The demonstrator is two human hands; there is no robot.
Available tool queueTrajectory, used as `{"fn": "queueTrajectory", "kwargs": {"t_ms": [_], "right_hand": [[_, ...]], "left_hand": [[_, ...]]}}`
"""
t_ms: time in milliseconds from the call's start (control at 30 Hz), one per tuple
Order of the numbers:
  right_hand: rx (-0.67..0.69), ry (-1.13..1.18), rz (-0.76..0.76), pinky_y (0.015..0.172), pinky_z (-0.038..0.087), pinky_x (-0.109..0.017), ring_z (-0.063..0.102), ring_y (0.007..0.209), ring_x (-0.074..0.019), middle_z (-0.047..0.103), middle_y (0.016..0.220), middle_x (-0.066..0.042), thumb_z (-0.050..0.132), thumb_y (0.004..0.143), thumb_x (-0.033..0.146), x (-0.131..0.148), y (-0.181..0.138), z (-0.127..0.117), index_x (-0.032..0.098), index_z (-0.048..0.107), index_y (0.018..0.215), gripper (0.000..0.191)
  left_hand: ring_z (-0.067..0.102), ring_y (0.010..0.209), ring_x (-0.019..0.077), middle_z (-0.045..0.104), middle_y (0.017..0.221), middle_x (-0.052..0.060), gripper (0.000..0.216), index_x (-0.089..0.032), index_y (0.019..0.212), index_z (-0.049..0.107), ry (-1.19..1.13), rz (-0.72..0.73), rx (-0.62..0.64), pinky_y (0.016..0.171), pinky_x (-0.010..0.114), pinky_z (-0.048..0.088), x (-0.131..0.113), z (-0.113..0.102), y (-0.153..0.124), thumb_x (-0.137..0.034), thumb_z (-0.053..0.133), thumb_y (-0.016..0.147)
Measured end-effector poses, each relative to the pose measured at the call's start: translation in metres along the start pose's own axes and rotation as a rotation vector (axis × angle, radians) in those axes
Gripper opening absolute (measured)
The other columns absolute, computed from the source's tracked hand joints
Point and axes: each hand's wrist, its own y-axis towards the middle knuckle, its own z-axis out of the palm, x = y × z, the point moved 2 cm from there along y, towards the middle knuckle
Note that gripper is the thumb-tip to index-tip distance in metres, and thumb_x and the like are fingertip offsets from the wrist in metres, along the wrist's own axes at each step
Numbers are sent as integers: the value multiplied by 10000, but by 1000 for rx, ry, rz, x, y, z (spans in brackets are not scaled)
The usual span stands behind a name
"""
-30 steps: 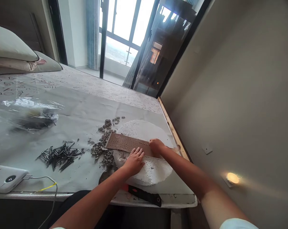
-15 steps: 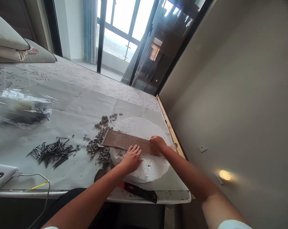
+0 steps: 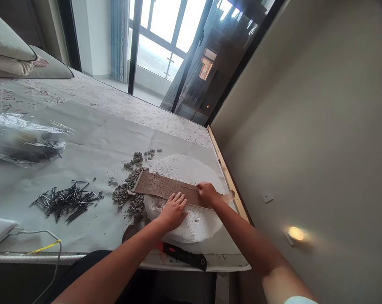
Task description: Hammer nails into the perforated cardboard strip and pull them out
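Atop a round white foam slab, pressing a brown perforated strip with flat, unclenched left hand, grasp of right hand unclear.

A brown perforated strip, matt like hardboard, lies on a rough, crumbly white foam disc; grey gravel looks coarse; dark metal nails have a dull sheen; the sheet beneath is smooth and matt; a clear plastic bag shines glossy.
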Motion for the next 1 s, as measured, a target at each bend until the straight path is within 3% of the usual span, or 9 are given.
{"fn": "queueTrajectory", "kwargs": {"t_ms": [200,333,433,567,733,833,1000], "right_hand": [[-65,107,99,821,436,-198,616,964,-137,676,1077,-63,423,840,193,-12,-1,1,155,635,1104,340],[-82,143,109,876,415,-216,593,1004,-155,666,1093,-72,514,788,203,-19,-5,-3,158,655,1063,312],[-87,168,115,925,381,-229,565,1048,-167,650,1117,-88,537,764,182,-22,-13,-6,149,658,1052,315],[-88,232,146,888,400,-238,579,1010,-189,660,1077,-115,521,761,167,-23,-19,-8,126,674,1004,291],[-78,376,181,761,447,-207,622,903,-166,683,1030,-82,487,782,172,-18,-16,-9,156,617,1116,359],[-80,457,197,783,444,-204,614,943,-167,665,1081,-98,495,776,157,-13,-17,-13,137,564,1193,423],[-55,604,223,812,454,-248,611,961,-197,668,1078,-95,545,751,180,-6,-21,-14,166,601,1131,385]], "left_hand": [[289,1322,253,408,1387,133,460,-137,1261,485,63,25,-11,1098,424,175,-3,-11,7,-338,418,853],[270,1328,273,408,1385,139,423,-139,1231,514,99,38,-19,1092,438,169,-8,-22,40,-257,413,837],[265,1329,289,393,1392,152,414,-133,1213,529,128,37,51,1083,439,168,-10,-24,72,-211,419,821],[243,1335,304,360,1417,136,441,-156,1248,499,156,22,111,1071,457,171,-6,-13,99,-324,411,850],[308,1309,263,389,1410,72,492,-239,1306,430,156,8,97,1067,453,191,4,6,103,-452,360,869],[309,1308,262,395,1407,68,505,-242,1308,430,167,11,96,1068,456,189,7,10,102,-468,370,861],[315,1306,259,395,1408,62,510,-245,1313,423,166,18,97,1064,451,196,7,8,102,-474,364,861]]}}
